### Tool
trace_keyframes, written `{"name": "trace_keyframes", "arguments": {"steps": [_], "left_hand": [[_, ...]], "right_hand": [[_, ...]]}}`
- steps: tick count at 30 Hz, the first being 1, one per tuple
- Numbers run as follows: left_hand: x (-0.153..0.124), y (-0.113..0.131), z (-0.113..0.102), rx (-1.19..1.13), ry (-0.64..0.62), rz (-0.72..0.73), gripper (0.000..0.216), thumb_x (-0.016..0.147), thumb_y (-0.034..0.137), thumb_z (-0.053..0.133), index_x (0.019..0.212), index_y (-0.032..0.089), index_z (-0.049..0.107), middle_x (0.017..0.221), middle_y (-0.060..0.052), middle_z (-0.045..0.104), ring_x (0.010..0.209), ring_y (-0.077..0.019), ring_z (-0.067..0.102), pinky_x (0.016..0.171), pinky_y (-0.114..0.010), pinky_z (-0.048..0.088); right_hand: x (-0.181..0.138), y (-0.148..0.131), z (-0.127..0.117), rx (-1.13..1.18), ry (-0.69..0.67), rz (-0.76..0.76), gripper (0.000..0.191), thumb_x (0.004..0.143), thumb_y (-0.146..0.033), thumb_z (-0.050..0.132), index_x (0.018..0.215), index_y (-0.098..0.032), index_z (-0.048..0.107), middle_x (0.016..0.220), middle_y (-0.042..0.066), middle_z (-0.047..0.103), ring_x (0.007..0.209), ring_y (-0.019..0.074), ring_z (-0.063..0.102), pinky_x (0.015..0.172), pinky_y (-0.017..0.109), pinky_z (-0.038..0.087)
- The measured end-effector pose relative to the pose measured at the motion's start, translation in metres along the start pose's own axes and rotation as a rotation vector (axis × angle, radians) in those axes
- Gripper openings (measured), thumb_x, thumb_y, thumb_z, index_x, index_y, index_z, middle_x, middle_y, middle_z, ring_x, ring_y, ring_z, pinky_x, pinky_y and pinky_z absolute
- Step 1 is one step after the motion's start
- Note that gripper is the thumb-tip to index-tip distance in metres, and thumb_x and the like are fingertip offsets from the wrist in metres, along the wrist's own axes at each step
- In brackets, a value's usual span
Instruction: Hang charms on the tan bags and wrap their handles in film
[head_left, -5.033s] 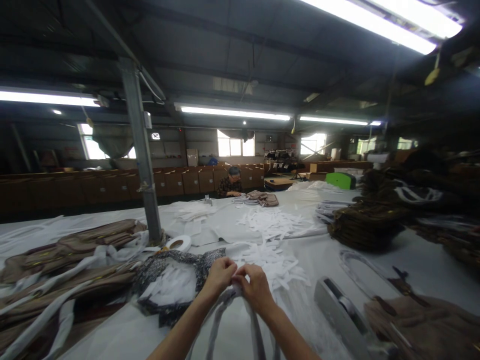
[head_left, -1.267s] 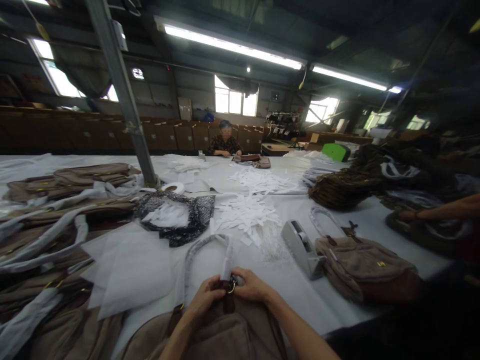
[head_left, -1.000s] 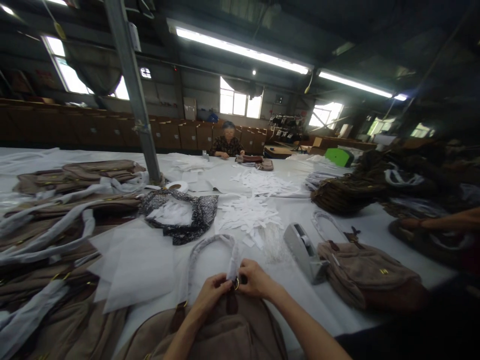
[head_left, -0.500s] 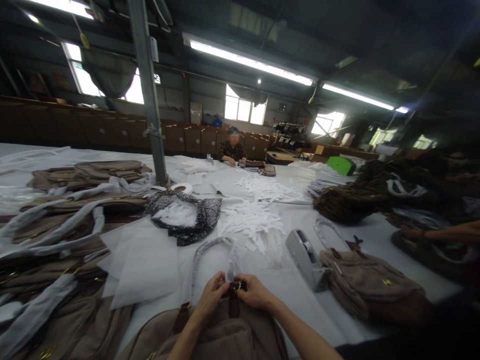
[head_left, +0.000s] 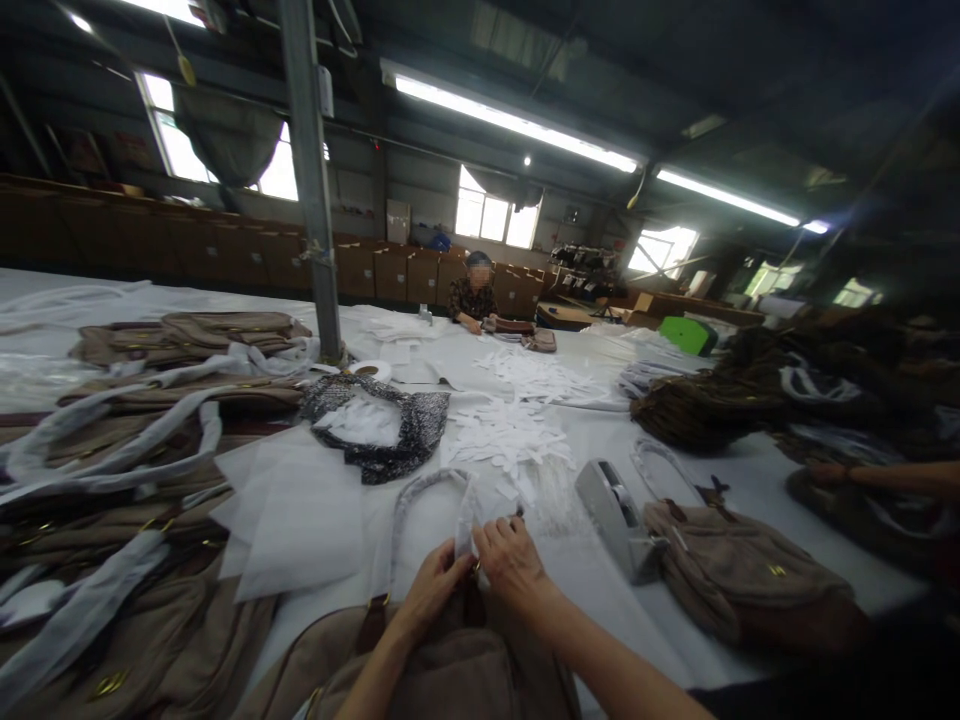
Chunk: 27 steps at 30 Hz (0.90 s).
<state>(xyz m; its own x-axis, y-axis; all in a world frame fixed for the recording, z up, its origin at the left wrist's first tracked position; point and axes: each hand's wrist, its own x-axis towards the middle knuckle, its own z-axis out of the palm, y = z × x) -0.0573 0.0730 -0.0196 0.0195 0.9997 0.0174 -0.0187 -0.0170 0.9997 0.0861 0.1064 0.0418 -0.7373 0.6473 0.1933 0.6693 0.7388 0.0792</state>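
A taupe handbag (head_left: 450, 675) with brown leather tabs lies in front of me at the bottom of the view. Its looped handle (head_left: 427, 485), covered in pale wrapping, stands up from the top. My left hand (head_left: 435, 590) pinches the lower right end of this handle, just above the gold ring. Against the same end from the right, my right hand (head_left: 510, 560) is closed with its fingers on the wrapping. A small dark piece pokes out beyond the right knuckles; what it belongs to is hidden.
A grey tape dispenser (head_left: 619, 520) and another taupe bag (head_left: 750, 570) are to the right. White sheets (head_left: 300, 510) and stacked bags (head_left: 150, 600) lie left. Beyond are a black-and-white plastic bag (head_left: 405, 440) and white strips (head_left: 510, 430). A person (head_left: 474, 290) works across the table; another's arm (head_left: 900, 480) reaches in right.
My right hand has moved up from the leather tab by the gold ring onto the wrapped handle end. My left hand stays at the handle. The view has shifted slightly.
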Motion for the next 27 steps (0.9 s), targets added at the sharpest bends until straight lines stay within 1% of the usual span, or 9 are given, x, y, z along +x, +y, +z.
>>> {"name": "trace_keyframes", "arguments": {"steps": [3,6,8,10,12,16,19,24,27], "left_hand": [[0.002,-0.006,-0.001,-0.046,-0.021,-0.001,0.039,0.075,0.048,0.057,0.094,0.013,0.060,0.086,-0.005,0.066,0.085,-0.0212,0.058,0.078,-0.029,0.046],[0.003,-0.011,-0.001,-0.083,-0.036,-0.026,0.040,0.074,0.049,0.058,0.093,0.013,0.060,0.083,-0.005,0.066,0.083,-0.0209,0.059,0.074,-0.029,0.046],[0.004,-0.014,-0.001,-0.081,-0.025,-0.045,0.040,0.074,0.049,0.058,0.091,0.013,0.059,0.080,-0.004,0.065,0.077,-0.0192,0.059,0.070,-0.027,0.046],[0.004,-0.016,0.000,-0.073,-0.017,-0.063,0.039,0.074,0.050,0.057,0.087,0.013,0.059,0.076,-0.003,0.064,0.072,-0.0172,0.059,0.066,-0.026,0.045],[0.005,-0.019,-0.001,-0.057,-0.013,-0.089,0.039,0.075,0.052,0.055,0.081,0.013,0.058,0.072,-0.002,0.063,0.068,-0.0163,0.058,0.063,-0.026,0.045],[0.003,-0.017,-0.005,0.001,0.042,-0.135,0.042,0.078,0.052,0.045,0.090,0.014,0.057,0.078,-0.005,0.065,0.074,-0.0192,0.061,0.070,-0.029,0.047],[-0.008,-0.006,-0.009,0.109,0.111,-0.131,0.035,0.076,0.045,0.049,0.092,0.015,0.058,0.088,-0.007,0.066,0.087,-0.0218,0.061,0.081,-0.030,0.045],[-0.041,0.015,-0.002,0.493,0.095,-0.099,0.027,0.079,0.037,0.047,0.092,0.018,0.061,0.094,-0.006,0.066,0.091,-0.0214,0.059,0.082,-0.029,0.042],[-0.057,0.020,0.012,0.663,0.067,-0.079,0.030,0.081,0.039,0.046,0.099,0.019,0.060,0.097,-0.007,0.065,0.094,-0.0219,0.057,0.084,-0.031,0.041]], "right_hand": [[-0.012,-0.005,-0.023,0.154,-0.182,0.103,0.016,0.072,-0.015,0.052,0.085,-0.013,0.062,0.081,0.014,0.064,0.076,0.0262,0.058,0.065,0.035,0.042],[-0.035,-0.021,-0.028,0.507,-0.333,0.170,0.019,0.073,-0.019,0.047,0.083,-0.018,0.064,0.077,0.008,0.068,0.068,0.0211,0.061,0.057,0.027,0.041],[-0.051,-0.038,-0.017,0.644,-0.318,0.205,0.033,0.074,-0.022,0.047,0.104,-0.020,0.061,0.088,0.008,0.069,0.075,0.0218,0.064,0.061,0.026,0.044],[-0.067,-0.054,0.000,0.597,-0.321,0.274,0.058,0.071,-0.026,0.053,0.128,-0.015,0.046,0.103,0.015,0.066,0.085,0.0280,0.064,0.067,0.032,0.047],[-0.078,-0.064,0.014,0.505,-0.334,0.338,0.072,0.069,-0.027,0.058,0.136,-0.012,0.036,0.108,0.020,0.062,0.089,0.0332,0.063,0.070,0.037,0.048],[-0.089,-0.056,0.020,0.583,-0.158,0.373,0.051,0.077,-0.025,0.050,0.127,-0.015,0.047,0.099,0.015,0.065,0.088,0.0286,0.063,0.077,0.037,0.048],[-0.098,-0.047,0.023,0.653,-0.063,0.387,0.038,0.078,-0.020,0.047,0.115,-0.017,0.056,0.093,0.011,0.066,0.086,0.0249,0.062,0.078,0.035,0.049],[-0.109,-0.051,0.042,0.581,-0.008,0.456,0.038,0.080,-0.019,0.048,0.117,-0.016,0.054,0.111,0.016,0.060,0.103,0.0280,0.057,0.090,0.039,0.046],[-0.106,-0.058,0.043,0.551,-0.052,0.475,0.039,0.079,-0.014,0.046,0.117,-0.020,0.054,0.108,0.014,0.060,0.097,0.0268,0.060,0.085,0.038,0.048]]}}
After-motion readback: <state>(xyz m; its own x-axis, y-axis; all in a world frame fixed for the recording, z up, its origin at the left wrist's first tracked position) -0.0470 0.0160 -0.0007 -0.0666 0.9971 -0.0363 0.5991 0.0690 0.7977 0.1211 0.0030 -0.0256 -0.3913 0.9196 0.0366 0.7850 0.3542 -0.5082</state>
